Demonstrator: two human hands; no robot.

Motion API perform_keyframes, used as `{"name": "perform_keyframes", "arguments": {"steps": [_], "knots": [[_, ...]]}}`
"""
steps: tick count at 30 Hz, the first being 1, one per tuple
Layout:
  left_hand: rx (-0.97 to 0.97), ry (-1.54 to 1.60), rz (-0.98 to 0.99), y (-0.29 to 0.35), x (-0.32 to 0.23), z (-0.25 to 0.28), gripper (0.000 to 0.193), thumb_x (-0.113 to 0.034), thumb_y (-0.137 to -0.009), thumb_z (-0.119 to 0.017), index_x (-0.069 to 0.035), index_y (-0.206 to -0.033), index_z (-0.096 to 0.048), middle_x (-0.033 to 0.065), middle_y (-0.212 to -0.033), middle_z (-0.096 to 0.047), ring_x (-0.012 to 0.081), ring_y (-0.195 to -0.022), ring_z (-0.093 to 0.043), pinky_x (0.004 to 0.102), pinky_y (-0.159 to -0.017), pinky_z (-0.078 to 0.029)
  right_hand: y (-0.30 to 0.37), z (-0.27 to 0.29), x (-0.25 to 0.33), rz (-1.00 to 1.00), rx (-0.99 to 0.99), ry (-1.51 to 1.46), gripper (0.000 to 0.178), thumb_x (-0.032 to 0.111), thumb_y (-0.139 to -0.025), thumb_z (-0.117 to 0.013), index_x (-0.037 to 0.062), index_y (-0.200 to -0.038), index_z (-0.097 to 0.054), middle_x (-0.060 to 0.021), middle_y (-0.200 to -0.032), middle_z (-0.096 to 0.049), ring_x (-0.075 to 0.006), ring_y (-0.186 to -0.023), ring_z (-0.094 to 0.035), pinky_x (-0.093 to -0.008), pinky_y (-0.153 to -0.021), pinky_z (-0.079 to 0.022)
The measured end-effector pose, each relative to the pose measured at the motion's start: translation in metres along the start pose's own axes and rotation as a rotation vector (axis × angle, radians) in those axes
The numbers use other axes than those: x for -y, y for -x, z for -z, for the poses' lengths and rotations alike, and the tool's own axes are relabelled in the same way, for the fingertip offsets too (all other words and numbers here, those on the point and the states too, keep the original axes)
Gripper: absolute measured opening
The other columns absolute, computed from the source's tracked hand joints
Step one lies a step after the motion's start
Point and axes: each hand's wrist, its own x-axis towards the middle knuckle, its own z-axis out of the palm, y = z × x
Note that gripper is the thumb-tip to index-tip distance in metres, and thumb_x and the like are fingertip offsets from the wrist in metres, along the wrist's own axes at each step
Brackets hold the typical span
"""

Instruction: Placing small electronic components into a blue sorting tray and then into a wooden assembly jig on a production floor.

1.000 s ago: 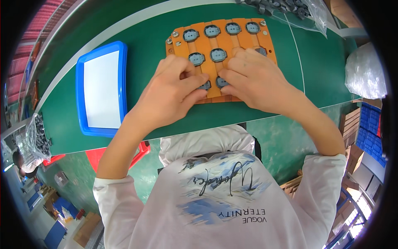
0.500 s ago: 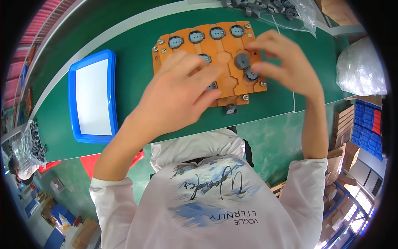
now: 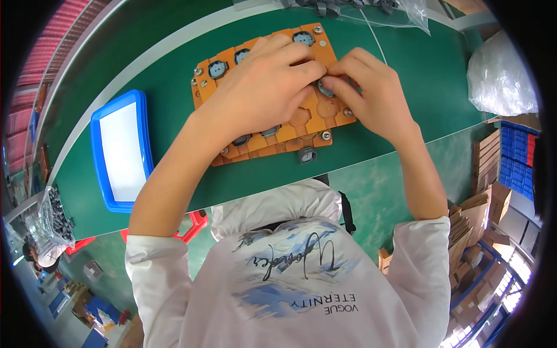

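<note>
An orange fixture plate (image 3: pixel 243 152) lies on the green table, its recesses holding several grey oval plastic connectors (image 3: pixel 218 69). Above its middle, my left hand (image 3: pixel 264 84) hides many of the recesses; its fingers are bent together near the plate's right side, and what they hold is hidden. My right hand (image 3: pixel 371 93) pinches a grey connector (image 3: pixel 326 88) at the right-hand recesses. The fingertips of both hands nearly meet there. Two bare recesses show just below. Against the plate's near edge sits a loose grey connector (image 3: pixel 307 155).
A blue-rimmed white tray (image 3: pixel 142 124) lies at left. Clear bags of grey parts stand at the far edge (image 3: pixel 383 14) and far left (image 3: pixel 53 217). Clear plastic wrap (image 3: pixel 502 84) is at right. Another person (image 3: pixel 40 258) is at far left; a red stool (image 3: pixel 194 227) stands below the table.
My hands have come together over the plate's right side, and my right fingers have closed on a connector. The round grey piece seen there earlier is now out of sight. The view has shifted slightly.
</note>
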Motion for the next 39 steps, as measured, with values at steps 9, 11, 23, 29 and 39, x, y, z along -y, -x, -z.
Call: {"name": "perform_keyframes", "arguments": {"steps": [9,11,23,29,39], "knots": [[0.011,0.04,0.079,0.016,0.003,0.016,0.015,-0.01,-0.09,-0.068,-0.008,-0.105,-0.07,0.0074,-0.095,-0.065,0.0288,-0.097,-0.058,0.04,-0.088,-0.048,-0.013,0.022,-0.002,0.138,0.203,-0.139,0.023,0.005,-0.084,-0.071,0.003,-0.106,-0.067,-0.0105,-0.098,-0.058,-0.0244,-0.081,-0.062,-0.0349,-0.071,-0.051],[-0.046,0.028,0.047,0.016,0.007,0.011,0.013,-0.013,-0.089,-0.07,-0.009,-0.101,-0.071,0.0075,-0.092,-0.063,0.0294,-0.095,-0.057,0.04,-0.088,-0.047,-0.022,0.022,-0.001,0.126,0.247,-0.026,0.028,0.007,-0.082,-0.073,0.0033,-0.11,-0.065,-0.0112,-0.094,-0.058,-0.0259,-0.081,-0.062,-0.0366,-0.071,-0.051],[-0.031,-0.024,0.078,0.019,-0.004,0.015,0.022,-0.016,-0.081,-0.077,-0.005,-0.099,-0.072,0.0076,-0.093,-0.059,0.0282,-0.096,-0.055,0.0403,-0.086,-0.048,-0.047,0.027,-0.012,0.27,0.388,-0.036,0.029,0.006,-0.08,-0.071,0.0018,-0.108,-0.064,-0.015,-0.087,-0.063,-0.0309,-0.079,-0.062,-0.0409,-0.068,-0.048],[-0.015,-0.099,0.038,0.022,-0.004,0.015,0.024,-0.013,-0.079,-0.078,-0.003,-0.099,-0.072,0.0086,-0.093,-0.057,0.0285,-0.095,-0.053,0.04,-0.087,-0.046,-0.057,0.028,0.01,0.08,0.468,0.028,0.025,0.004,-0.078,-0.071,0.0014,-0.101,-0.062,-0.0133,-0.078,-0.057,-0.0309,-0.072,-0.058,-0.0417,-0.065,-0.045],[-0.119,-0.041,0.081,0.047,-0.068,0.008,0.028,-0.011,-0.074,-0.076,-0.004,-0.1,-0.068,0.0091,-0.096,-0.056,0.0273,-0.094,-0.052,0.0393,-0.08,-0.044,-0.061,0.025,-0.001,0.114,0.465,-0.116,0.027,0.003,-0.078,-0.071,0.0026,-0.102,-0.06,-0.0066,-0.07,-0.047,-0.0232,-0.065,-0.05,-0.0366,-0.06,-0.041]]}}
